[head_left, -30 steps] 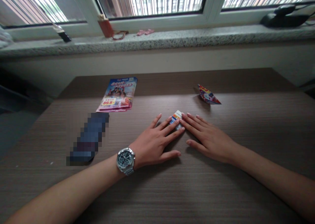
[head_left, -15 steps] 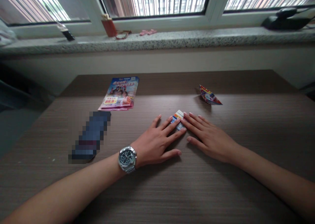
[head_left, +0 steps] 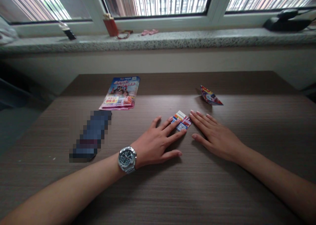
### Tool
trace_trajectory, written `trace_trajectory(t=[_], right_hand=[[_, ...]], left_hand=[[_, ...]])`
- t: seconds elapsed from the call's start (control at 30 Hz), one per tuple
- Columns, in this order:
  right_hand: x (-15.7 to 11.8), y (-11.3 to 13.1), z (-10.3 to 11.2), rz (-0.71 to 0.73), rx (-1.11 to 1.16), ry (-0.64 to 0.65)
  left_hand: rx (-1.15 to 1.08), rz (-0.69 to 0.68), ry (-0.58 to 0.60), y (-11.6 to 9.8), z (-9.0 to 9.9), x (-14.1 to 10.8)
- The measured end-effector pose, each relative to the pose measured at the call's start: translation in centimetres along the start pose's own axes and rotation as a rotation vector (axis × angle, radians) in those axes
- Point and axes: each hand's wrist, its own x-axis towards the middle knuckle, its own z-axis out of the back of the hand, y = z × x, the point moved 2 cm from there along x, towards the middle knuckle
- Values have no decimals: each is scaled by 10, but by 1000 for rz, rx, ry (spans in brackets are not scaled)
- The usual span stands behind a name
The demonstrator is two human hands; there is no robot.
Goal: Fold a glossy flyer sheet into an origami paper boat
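Note:
A small folded piece of printed paper, with a QR code facing up, lies flat on the table. My left hand, wearing a metal wristwatch, rests with fingers spread and some fingertips on the paper's left part. On the other side my right hand lies flat, its fingers stretched out and their tips at the paper's right corner. Beyond the right hand stands a folded paper boat in similar bright print.
A stack of printed flyers lies at the table's back left. Nearer is a blurred-out dark oblong object. On the stone windowsill are a red lighter-like case, a pink item and a black device. The wooden table extends toward me.
My right hand has slid a little to the right, uncovering more of the folded paper and its QR code. My left hand has stayed nearly in place.

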Motion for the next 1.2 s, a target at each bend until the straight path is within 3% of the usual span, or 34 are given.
trace_trajectory(t=[0.23,0.73,0.93,1.2], right_hand=[[-3,-1,5,80,19,-7],[-3,-2,8,53,102,18],[-5,0,6,99,3,-52],[4,8,12,70,72,-119]], left_hand=[[12,5,5,0,1,0],[11,3,-4,-1,-1,0],[-1,10,-22,-1,-2,1],[-62,-70,-44,4,-2,5]])
